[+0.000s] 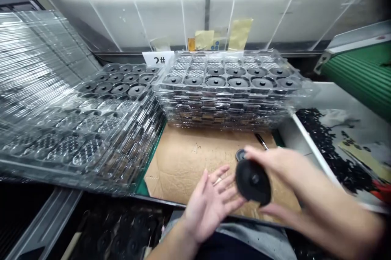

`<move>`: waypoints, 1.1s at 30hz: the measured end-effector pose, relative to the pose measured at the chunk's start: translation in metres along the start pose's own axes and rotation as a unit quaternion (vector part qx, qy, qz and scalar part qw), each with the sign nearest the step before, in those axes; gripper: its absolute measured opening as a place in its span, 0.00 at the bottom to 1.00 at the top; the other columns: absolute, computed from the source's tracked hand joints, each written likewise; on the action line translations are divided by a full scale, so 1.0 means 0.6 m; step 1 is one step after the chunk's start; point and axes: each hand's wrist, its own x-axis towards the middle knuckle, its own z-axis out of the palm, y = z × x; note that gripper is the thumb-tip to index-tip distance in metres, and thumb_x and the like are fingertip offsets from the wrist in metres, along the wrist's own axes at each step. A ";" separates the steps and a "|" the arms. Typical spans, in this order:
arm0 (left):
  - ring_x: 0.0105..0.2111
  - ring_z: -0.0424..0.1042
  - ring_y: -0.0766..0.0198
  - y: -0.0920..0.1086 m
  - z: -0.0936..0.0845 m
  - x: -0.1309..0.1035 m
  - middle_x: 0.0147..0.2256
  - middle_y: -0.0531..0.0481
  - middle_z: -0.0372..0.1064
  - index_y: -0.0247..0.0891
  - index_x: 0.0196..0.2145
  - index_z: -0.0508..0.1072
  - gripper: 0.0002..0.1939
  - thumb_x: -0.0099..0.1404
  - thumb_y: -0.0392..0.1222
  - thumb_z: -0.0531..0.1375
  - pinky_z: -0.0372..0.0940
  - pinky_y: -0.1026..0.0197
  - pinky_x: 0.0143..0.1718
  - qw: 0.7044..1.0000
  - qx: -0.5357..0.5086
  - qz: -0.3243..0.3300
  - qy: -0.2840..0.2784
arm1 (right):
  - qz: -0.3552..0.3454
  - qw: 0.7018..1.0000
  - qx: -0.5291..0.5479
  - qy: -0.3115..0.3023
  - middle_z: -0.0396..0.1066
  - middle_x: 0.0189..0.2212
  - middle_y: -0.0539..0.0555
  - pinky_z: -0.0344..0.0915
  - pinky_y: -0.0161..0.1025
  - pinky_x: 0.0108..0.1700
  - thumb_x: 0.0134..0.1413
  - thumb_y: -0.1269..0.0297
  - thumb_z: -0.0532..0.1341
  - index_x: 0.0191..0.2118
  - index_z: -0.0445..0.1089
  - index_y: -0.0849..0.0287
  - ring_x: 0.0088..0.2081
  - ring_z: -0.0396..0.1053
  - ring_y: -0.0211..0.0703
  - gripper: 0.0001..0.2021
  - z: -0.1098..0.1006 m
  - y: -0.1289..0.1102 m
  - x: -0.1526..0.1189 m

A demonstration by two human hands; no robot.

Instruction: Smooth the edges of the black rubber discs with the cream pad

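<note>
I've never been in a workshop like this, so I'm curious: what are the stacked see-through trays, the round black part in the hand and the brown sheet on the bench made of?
The stacked clear compartment trays look like thin moulded plastic: glossy and transparent. The round black disc part in the right hand seems matte plastic or rubber; I cannot tell which. The brown flat sheet looks like cardboard: dull and creased.

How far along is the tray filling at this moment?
Done: the front rows of the top tray on the middle stack hold black discs, and so do the far rows of the left tray. In hand: the right hand grips a black disc at its rim, with the open left hand beside it. Left: the middle tray's back pockets and the left tray's near pockets sit empty.
</note>
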 end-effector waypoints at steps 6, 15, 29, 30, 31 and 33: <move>0.50 0.66 0.54 0.000 0.009 0.004 0.51 0.40 0.65 0.34 0.51 0.64 0.27 0.67 0.55 0.41 0.55 0.52 0.53 0.991 -0.121 -0.050 -0.037 | 0.091 0.996 0.017 -0.008 0.46 0.61 0.64 0.64 0.53 0.50 0.51 0.48 0.58 0.65 0.41 0.63 0.59 0.51 0.60 0.42 0.131 -0.084 -0.089; 0.53 0.63 0.52 0.015 0.010 -0.024 0.54 0.37 0.61 0.31 0.52 0.64 0.28 0.67 0.54 0.40 0.48 0.50 0.58 0.994 -0.108 -0.003 -0.025 | 0.180 0.975 0.127 0.038 0.45 0.61 0.61 0.62 0.52 0.53 0.53 0.52 0.57 0.64 0.42 0.60 0.61 0.49 0.57 0.37 0.174 -0.120 -0.113; 0.56 0.59 0.54 0.043 -0.014 -0.051 0.55 0.41 0.62 0.31 0.52 0.66 0.29 0.69 0.52 0.37 0.55 0.53 0.56 0.992 -0.120 0.038 -0.028 | 0.150 0.979 0.141 0.006 0.47 0.60 0.59 0.69 0.41 0.48 0.53 0.55 0.59 0.61 0.50 0.56 0.59 0.53 0.52 0.31 0.189 -0.141 -0.053; 0.57 0.59 0.54 0.044 -0.016 -0.053 0.55 0.42 0.62 0.31 0.52 0.66 0.29 0.69 0.52 0.36 0.55 0.53 0.56 0.991 -0.120 0.042 -0.031 | 0.152 0.978 0.145 0.003 0.47 0.59 0.59 0.69 0.40 0.48 0.53 0.55 0.59 0.60 0.50 0.56 0.59 0.53 0.51 0.31 0.191 -0.144 -0.050; 0.57 0.59 0.54 0.045 -0.017 -0.055 0.55 0.42 0.62 0.31 0.52 0.66 0.30 0.69 0.52 0.36 0.54 0.53 0.56 0.991 -0.119 0.046 -0.034 | 0.153 0.977 0.146 -0.001 0.47 0.59 0.59 0.69 0.40 0.48 0.53 0.55 0.59 0.60 0.51 0.56 0.59 0.53 0.50 0.30 0.194 -0.147 -0.047; 0.57 0.58 0.54 0.047 -0.022 -0.060 0.55 0.42 0.62 0.30 0.52 0.66 0.30 0.69 0.51 0.36 0.54 0.53 0.56 0.991 -0.118 0.057 -0.036 | 0.149 0.979 0.137 -0.007 0.48 0.59 0.59 0.68 0.40 0.50 0.53 0.57 0.59 0.59 0.51 0.56 0.59 0.53 0.50 0.29 0.197 -0.152 -0.041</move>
